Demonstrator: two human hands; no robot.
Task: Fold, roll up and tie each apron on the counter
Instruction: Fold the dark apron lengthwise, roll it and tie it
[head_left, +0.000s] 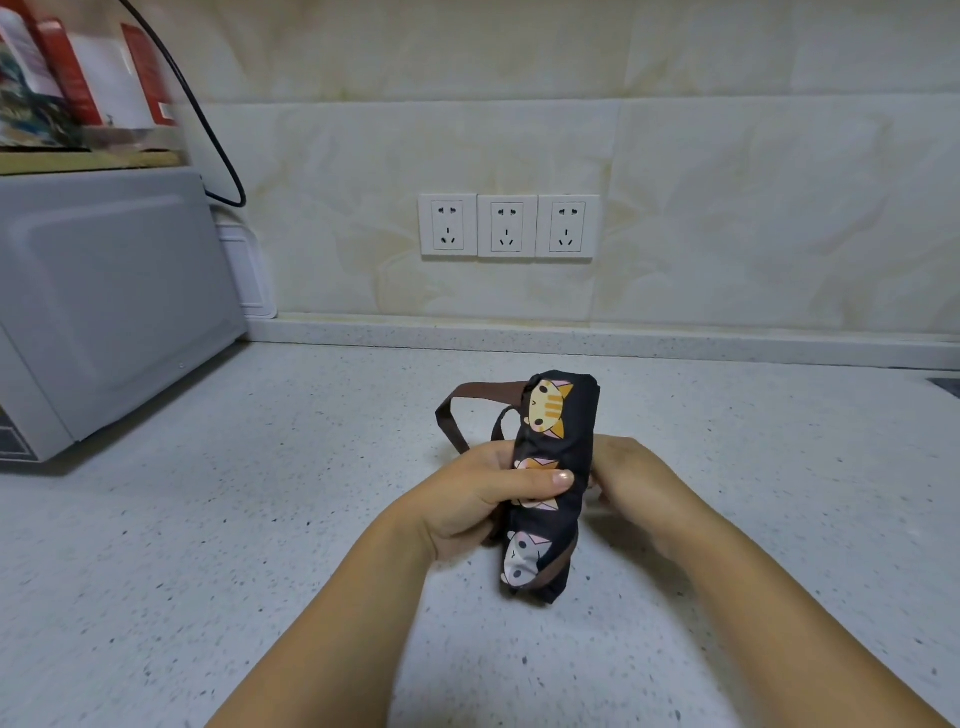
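A black apron (563, 410) printed with cartoon cats is rolled into a tight bundle, held just above the speckled counter (260, 519). My left hand (483, 499) grips the roll around its middle, thumb across the front. My right hand (628, 478) is against the roll's right side, its fingers hidden behind the fabric. A brown strap (457, 410) loops out from the roll's upper left, and another brown strap (558, 569) crosses the roll's lower end.
A grey microwave (104, 312) stands at the left with boxes (78, 78) on top and a black cable (208, 130) behind it. Three wall sockets (508, 226) sit on the tiled backsplash. A dark edge (948, 387) shows at far right.
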